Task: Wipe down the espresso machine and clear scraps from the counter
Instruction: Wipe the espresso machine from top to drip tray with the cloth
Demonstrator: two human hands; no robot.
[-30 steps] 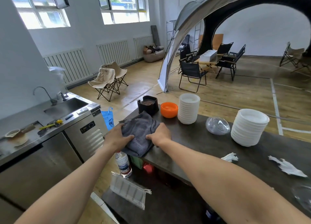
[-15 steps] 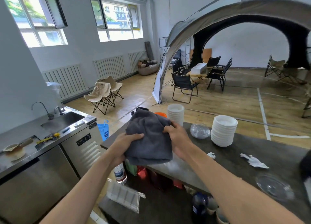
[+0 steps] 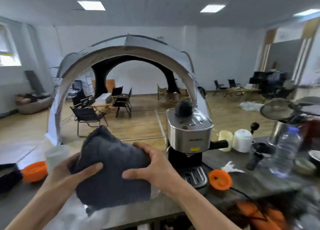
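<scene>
Both my hands hold a bunched dark grey cloth (image 3: 110, 167) up over the dark counter (image 3: 245, 184). My left hand (image 3: 72, 171) grips its left side and my right hand (image 3: 152, 165) grips its right side. The espresso machine (image 3: 188, 136), steel on top and black below, stands on the counter just right of my right hand, apart from the cloth. A crumpled white paper scrap (image 3: 231, 167) lies on the counter to the right of the machine.
An orange lid (image 3: 220, 177) sits beside the machine's drip tray. An orange bowl (image 3: 34, 171) and a white cup stack (image 3: 56, 154) stand at the left. A water bottle (image 3: 285, 152), white cups (image 3: 241, 140) and other clutter crowd the right. A tent and folding chairs stand beyond.
My view has swung right from the sink side to the espresso machine. The cloth, pressed on the counter a second ago, is lifted and held up in both hands.
</scene>
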